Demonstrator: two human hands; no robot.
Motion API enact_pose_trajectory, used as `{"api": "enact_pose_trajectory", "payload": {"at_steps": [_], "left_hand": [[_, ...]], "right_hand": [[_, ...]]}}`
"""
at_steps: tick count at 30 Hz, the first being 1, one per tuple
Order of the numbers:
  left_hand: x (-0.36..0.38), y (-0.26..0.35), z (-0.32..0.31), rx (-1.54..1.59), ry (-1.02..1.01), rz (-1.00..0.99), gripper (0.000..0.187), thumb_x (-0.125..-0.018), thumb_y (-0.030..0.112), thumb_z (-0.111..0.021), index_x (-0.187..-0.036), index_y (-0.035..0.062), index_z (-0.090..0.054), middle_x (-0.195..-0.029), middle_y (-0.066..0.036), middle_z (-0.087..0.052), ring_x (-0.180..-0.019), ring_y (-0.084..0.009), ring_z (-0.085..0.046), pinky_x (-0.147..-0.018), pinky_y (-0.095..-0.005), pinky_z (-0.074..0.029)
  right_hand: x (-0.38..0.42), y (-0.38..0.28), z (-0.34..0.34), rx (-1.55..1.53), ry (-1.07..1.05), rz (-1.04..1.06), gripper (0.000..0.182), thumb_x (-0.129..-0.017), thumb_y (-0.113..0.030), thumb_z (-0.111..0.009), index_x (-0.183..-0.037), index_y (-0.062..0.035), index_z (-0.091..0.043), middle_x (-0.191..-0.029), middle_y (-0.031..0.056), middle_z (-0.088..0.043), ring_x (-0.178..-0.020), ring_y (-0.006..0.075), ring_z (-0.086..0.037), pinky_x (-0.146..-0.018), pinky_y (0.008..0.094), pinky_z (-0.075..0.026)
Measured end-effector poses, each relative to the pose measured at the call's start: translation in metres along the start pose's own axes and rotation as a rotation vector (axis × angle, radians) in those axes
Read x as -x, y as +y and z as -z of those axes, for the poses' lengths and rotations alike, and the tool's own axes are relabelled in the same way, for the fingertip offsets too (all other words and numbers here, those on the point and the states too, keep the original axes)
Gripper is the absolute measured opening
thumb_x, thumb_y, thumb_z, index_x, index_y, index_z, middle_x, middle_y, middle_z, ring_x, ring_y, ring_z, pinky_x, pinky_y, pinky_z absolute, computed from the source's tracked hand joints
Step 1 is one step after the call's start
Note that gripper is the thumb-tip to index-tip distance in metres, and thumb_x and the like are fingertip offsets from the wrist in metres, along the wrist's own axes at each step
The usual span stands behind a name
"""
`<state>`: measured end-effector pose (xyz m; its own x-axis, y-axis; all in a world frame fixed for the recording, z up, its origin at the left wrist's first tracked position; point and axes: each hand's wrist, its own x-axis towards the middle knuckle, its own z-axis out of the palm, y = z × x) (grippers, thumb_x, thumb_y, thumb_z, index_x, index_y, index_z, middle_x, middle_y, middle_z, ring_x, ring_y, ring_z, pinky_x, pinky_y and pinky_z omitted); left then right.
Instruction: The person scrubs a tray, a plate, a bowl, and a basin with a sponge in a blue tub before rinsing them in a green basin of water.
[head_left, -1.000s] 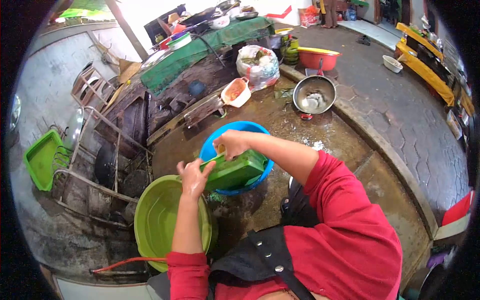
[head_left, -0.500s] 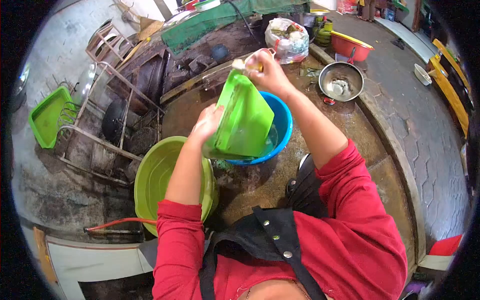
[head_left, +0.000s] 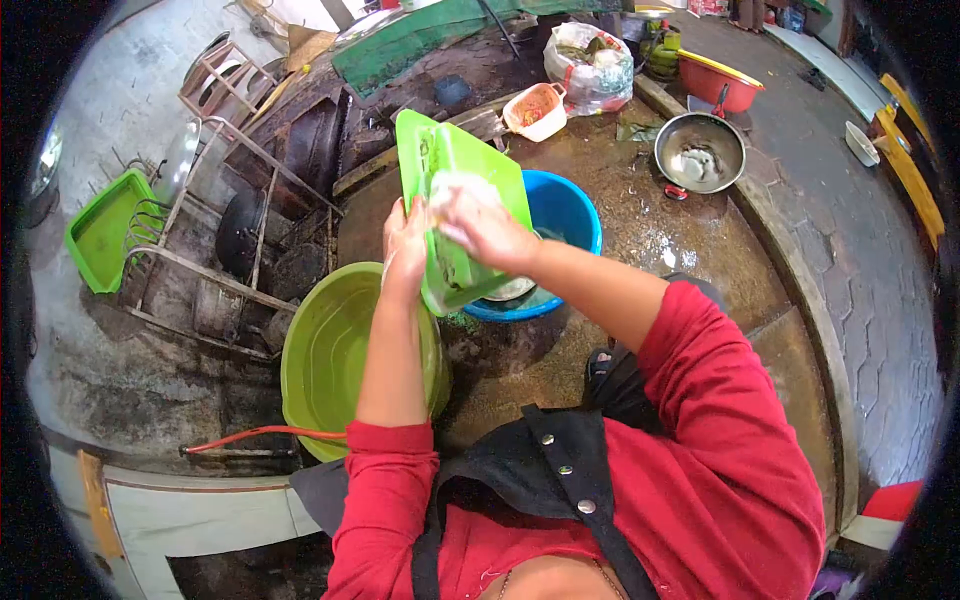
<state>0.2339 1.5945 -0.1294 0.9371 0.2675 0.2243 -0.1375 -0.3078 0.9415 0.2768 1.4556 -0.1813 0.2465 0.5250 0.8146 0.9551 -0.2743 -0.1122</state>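
Observation:
A bright green plastic tray (head_left: 480,160) is tilted up in front of me, with dark grime along its edge. My left hand (head_left: 405,245) grips its left edge, fingers closed round the rim. Against the tray's side presses my right hand (head_left: 490,230), closed on a sponge (head_left: 462,190) covered in white suds and partly hidden by the fingers. Behind and below the tray stands a blue basin (head_left: 575,215) holding water and a pale round dish, mostly covered. A large olive-green tub (head_left: 315,350) is below my left forearm.
An orange hose (head_left: 270,433) runs to the green tub. At left, a metal rack (head_left: 215,265) stands near another green tray (head_left: 105,235). Ahead are a pink-white container (head_left: 535,112) and a plastic bag (head_left: 590,75); a frying pan (head_left: 700,152) and red basin (head_left: 720,85) sit right.
My right hand has moved down and left from the tray's top corner to its left side. The tray has turned, and the pink-white container behind it shows more.

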Motion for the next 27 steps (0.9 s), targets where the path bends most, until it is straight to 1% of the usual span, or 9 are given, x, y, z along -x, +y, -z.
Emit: {"api": "enact_pose_trajectory", "payload": {"at_steps": [4, 5, 6, 8, 12, 14, 18, 20, 27], "left_hand": [[0.031, 0.021, 0.001, 0.332, 0.011, -0.013, 0.027, -0.092, 0.019, -0.042, -0.109, -0.0011, -0.049, -0.093, -0.007, -0.057, -0.081, -0.0116, -0.053, -0.073, -0.0261, -0.043], [0.031, 0.014, 0.009, 0.376, 0.004, -0.025, 0.028, -0.092, 0.016, -0.042, -0.113, -0.001, -0.047, -0.099, -0.007, -0.056, -0.085, -0.0127, -0.054, -0.075, -0.0258, -0.044], [0.035, 0.019, 0.012, 0.372, 0.004, -0.035, 0.028, -0.092, 0.016, -0.042, -0.113, -0.001, -0.047, -0.099, -0.007, -0.056, -0.085, -0.0127, -0.054, -0.075, -0.0258, -0.044], [0.044, 0.031, 0.019, 0.498, 0.064, -0.026, 0.03, -0.092, 0.016, -0.042, -0.116, -0.0007, -0.045, -0.103, -0.008, -0.055, -0.088, -0.0145, -0.054, -0.078, -0.027, -0.044], [0.043, 0.023, 0.03, 0.509, 0.05, -0.02, 0.031, -0.092, 0.017, -0.042, -0.118, -0.0002, -0.044, -0.105, -0.009, -0.055, -0.089, -0.0153, -0.055, -0.078, -0.0278, -0.045], [0.041, 0.016, 0.034, 0.492, 0.052, -0.025, 0.031, -0.092, 0.017, -0.042, -0.118, 0.0, -0.044, -0.105, -0.008, -0.055, -0.089, -0.015, -0.055, -0.077, -0.0278, -0.045], [0.063, 0.022, 0.033, 0.384, 0.013, -0.01, 0.033, -0.091, 0.016, -0.043, -0.119, -0.0008, -0.043, -0.106, -0.008, -0.054, -0.09, -0.0148, -0.054, -0.079, -0.0283, -0.043], [0.08, 0.029, 0.035, 0.347, -0.001, -0.008, 0.033, -0.091, 0.015, -0.044, -0.119, -0.0012, -0.043, -0.106, -0.008, -0.054, -0.091, -0.0147, -0.053, -0.08, -0.0285, -0.043], [0.105, 0.042, 0.037, 0.28, -0.023, -0.138, 0.034, -0.089, 0.018, -0.048, -0.116, -0.0029, -0.046, -0.106, -0.008, -0.054, -0.094, -0.0145, -0.05, -0.085, -0.0284, -0.038]], "right_hand": [[-0.018, 0.025, -0.005, -0.184, 0.429, -0.425, 0.031, -0.079, -0.007, -0.048, -0.11, -0.0044, -0.048, -0.11, 0.0186, -0.05, -0.106, 0.0365, -0.045, -0.089, 0.0382, -0.038], [-0.01, 0.053, -0.026, -1.092, 0.602, -0.779, 0.029, -0.079, -0.003, -0.044, -0.107, -0.0048, -0.052, -0.106, 0.0205, -0.052, -0.106, 0.0357, -0.045, -0.089, 0.0362, -0.038], [0.011, 0.058, -0.026, -0.371, 0.468, -0.834, 0.028, -0.08, -0.003, -0.043, -0.105, -0.0052, -0.054, -0.106, 0.0217, -0.052, -0.105, 0.0348, -0.045, -0.089, 0.0343, -0.037], [0.048, 0.08, -0.041, 0.074, 0.478, -0.762, 0.027, -0.081, -0.006, -0.044, -0.107, -0.003, -0.053, -0.104, 0.0195, -0.054, -0.098, 0.0349, -0.049, -0.084, 0.0377, -0.039], [0.018, 0.017, -0.037, -0.291, 0.315, -1.163, 0.028, -0.082, -0.01, -0.045, -0.109, -0.0033, -0.051, -0.11, 0.0184, -0.051, -0.106, 0.0352, -0.044, -0.09, 0.0405, -0.036], [0.004, -0.014, -0.047, -0.053, 0.531, -0.613, 0.027, -0.085, -0.014, -0.043, -0.108, -0.0027, -0.051, -0.104, 0.0186, -0.053, -0.098, 0.0333, -0.048, -0.085, 0.0403, -0.038], [-0.037, -0.028, 0.003, -0.231, 0.438, -0.426, 0.039, -0.078, -0.006, -0.052, -0.117, -0.0007, -0.047, -0.117, 0.0249, -0.047, -0.116, 0.0362, -0.04, -0.099, 0.0367, -0.029], [-0.044, 0.009, 0.011, -0.737, 0.665, -0.827, 0.034, -0.082, -0.012, -0.049, -0.114, -0.0008, -0.05, -0.114, 0.0228, -0.05, -0.112, 0.035, -0.044, -0.096, 0.0361, -0.032], [0.048, 0.092, -0.032, -0.218, 0.556, -1.357, 0.026, -0.083, -0.017, -0.044, -0.104, -0.0049, -0.052, -0.099, 0.0214, -0.052, -0.095, 0.0362, -0.049, -0.083, 0.0408, -0.038]]}}
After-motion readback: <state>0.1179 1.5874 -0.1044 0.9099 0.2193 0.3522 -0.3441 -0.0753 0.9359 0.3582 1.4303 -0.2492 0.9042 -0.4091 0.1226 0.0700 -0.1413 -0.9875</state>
